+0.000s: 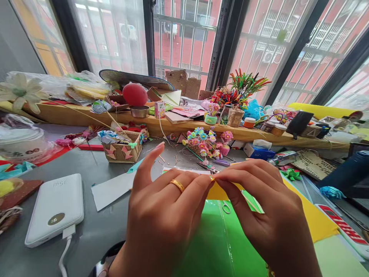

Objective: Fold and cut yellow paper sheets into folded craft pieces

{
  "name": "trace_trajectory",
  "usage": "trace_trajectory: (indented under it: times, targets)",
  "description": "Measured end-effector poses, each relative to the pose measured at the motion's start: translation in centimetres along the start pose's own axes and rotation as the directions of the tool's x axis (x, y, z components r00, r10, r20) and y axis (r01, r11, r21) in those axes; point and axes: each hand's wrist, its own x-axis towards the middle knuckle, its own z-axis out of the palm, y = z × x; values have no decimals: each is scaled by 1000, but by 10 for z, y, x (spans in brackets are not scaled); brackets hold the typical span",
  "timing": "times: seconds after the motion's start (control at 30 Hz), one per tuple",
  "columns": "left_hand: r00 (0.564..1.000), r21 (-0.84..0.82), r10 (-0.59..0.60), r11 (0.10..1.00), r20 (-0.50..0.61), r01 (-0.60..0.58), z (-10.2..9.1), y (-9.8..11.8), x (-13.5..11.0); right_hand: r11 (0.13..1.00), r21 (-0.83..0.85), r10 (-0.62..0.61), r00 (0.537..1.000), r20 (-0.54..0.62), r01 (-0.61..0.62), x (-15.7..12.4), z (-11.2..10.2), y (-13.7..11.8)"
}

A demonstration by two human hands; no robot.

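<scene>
Both hands meet at the fingertips above the desk. My left hand (pixel 167 207), with a gold ring, pinches a small piece of yellow paper (pixel 213 179) between thumb and forefinger, its little finger raised. Against it, my right hand (pixel 268 200) pinches the same piece from the other side. Most of the piece is hidden by the fingers. Below them lie a yellow sheet (pixel 217 193) and a shiny green plastic-covered sheet (pixel 210 238). A small metal ring (pixel 226 208), like a scissors handle, shows beside my right thumb, near a thin stick (pixel 250 201).
At left lies a white power bank (pixel 56 207) with a cable. Behind it stands a cardboard box (pixel 122 148) with sticks. Fluffy craft flowers (pixel 201 140) are beyond my hands. A crowded wooden ledge (pixel 184 125) runs under the windows. More yellow paper (pixel 313 213) lies right.
</scene>
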Motion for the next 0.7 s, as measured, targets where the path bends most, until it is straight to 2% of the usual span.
trace_trajectory:
  times: [0.13,0.3,0.43,0.5,0.7]
  targets:
    - [1000,-13,17,1000,-5,-17,-3,1,0,1000,-3,-29,999,38,30,0,-2,2]
    - [999,-4,47,999,-17,-47,-5,1,-1,1000,-12,-8,999,41,9,-1,-4,1]
    - [1000,-15,9,1000,-9,-9,-5,2,1,1000,-18,-25,999,40,26,-2,-5,2]
    - [1000,-40,-24,999,20,25,-5,0,2,999,-9,-42,997,69,43,-1,-5,5]
    - [972,-212,-45,973,230,96,-14,-9,6,996,79,-66,980,188,52,-2,-12,7]
